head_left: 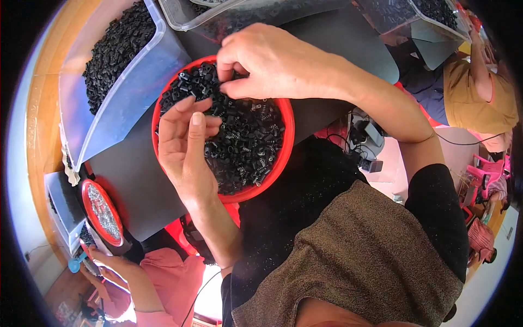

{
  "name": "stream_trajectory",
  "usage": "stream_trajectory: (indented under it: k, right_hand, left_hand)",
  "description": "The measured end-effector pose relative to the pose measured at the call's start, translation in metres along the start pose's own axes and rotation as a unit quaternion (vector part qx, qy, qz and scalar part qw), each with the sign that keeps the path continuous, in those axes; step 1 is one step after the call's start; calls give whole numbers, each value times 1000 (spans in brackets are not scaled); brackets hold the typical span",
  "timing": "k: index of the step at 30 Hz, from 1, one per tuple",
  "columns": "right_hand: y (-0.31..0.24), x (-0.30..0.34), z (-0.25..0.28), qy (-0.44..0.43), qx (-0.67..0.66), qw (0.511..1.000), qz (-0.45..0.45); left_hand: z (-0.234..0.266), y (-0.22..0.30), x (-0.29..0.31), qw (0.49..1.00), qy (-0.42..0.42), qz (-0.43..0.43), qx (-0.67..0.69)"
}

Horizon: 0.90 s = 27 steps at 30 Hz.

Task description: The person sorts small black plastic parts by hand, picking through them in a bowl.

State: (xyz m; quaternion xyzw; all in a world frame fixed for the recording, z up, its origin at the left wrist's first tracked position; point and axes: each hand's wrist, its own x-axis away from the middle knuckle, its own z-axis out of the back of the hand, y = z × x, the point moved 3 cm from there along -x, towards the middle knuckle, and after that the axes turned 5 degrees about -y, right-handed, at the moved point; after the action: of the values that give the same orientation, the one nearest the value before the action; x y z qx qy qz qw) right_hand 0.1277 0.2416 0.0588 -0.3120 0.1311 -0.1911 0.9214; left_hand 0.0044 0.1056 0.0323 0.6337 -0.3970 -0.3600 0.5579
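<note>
A round red basin [289,128] holds a heap of small black plastic parts [239,139] mixed with little metal coil springs [264,111]. Over its left side, my left hand [188,144] is cupped with the palm up. Its thumb stands apart from the half-curled fingers, and I see nothing held in it. My right hand [267,62] reaches across from the right above the basin's far rim. Its thumb and forefinger come together close to the black parts; whatever is between the tips is too small to make out.
A clear bin [117,131] of black parts stands at the left, with another clear bin [201,22] at the back and a third [406,27] back right. A red-rimmed bowl [87,199] of silvery pieces is at left. Co-workers sit lower left and right.
</note>
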Motion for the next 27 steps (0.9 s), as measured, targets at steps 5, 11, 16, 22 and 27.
stream_trajectory:
  k: [5, 11, 16, 22, 27]
  right_hand:
    - [-25, -4, 7, -18, -57, 996, 72]
    - [6, 1, 4, 3, 38, 998, 53]
    - [6, 2, -13, -66, 122, 990, 13]
    - [1, 0, -33, -85, 183, 978, 57]
    - [2, 0, -34, -117, 195, 973, 44]
  left_hand:
    - [-8, 3, -4, 998, 10, 12, 62]
    - [10, -3, 2, 996, 8, 9, 86]
    - [12, -10, 10, 996, 5, 17, 84]
    - [15, -11, 15, 996, 5, 22, 88]
    - [15, -13, 16, 996, 7, 31, 88]
